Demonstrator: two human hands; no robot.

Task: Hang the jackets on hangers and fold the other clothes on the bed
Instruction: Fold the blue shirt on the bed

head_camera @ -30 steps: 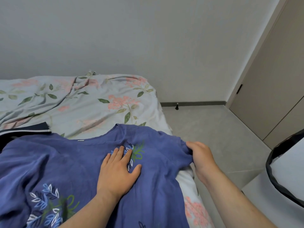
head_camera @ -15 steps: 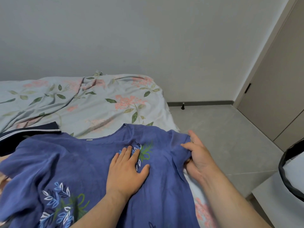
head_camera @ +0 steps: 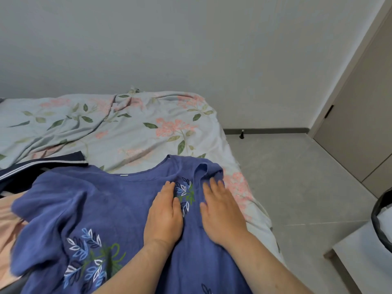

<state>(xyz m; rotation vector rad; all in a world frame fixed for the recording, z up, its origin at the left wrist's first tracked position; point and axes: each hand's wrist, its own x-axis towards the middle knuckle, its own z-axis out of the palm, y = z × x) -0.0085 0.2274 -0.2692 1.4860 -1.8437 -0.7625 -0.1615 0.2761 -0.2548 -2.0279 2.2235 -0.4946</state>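
From the head: a blue top (head_camera: 110,204) laid front-up across the near corner of the bed (head_camera: 137,128), neckline at the far side, one sleeve (head_camera: 209,169) turned in over the chest. Left hand (head_camera: 164,217) flat on the chest beside the leaf embroidery, fingers straight and together, gripping nothing. Right hand (head_camera: 221,213) just beside it, likewise flat and released, fingertips touching the turned-in sleeve; slightly blurred.

Judged as the smoothing of the first side fold. Press with the whole palm, not the fingertips. Pin the centre with the left hand and sweep the right hand along the fold toward the hem, pushing creases out rather than in. Check for a straight fold edge, parallel to the side seam, before letting go. Mind the bed edge close on the right: too hard a sweep, and likely a slide of cloth toward the floor (head_camera: 297,187).

Opposite side not yet done: other sleeve (head_camera: 27,209) bunched and rumpled, lying over a peach cloth (head_camera: 8,230) and near a navy garment (head_camera: 42,164). Flatten that sleeve first, lift it clear of the cloth beneath, then fold it in to match. Thin, limp fabric by the look of it; smooth before each fold.
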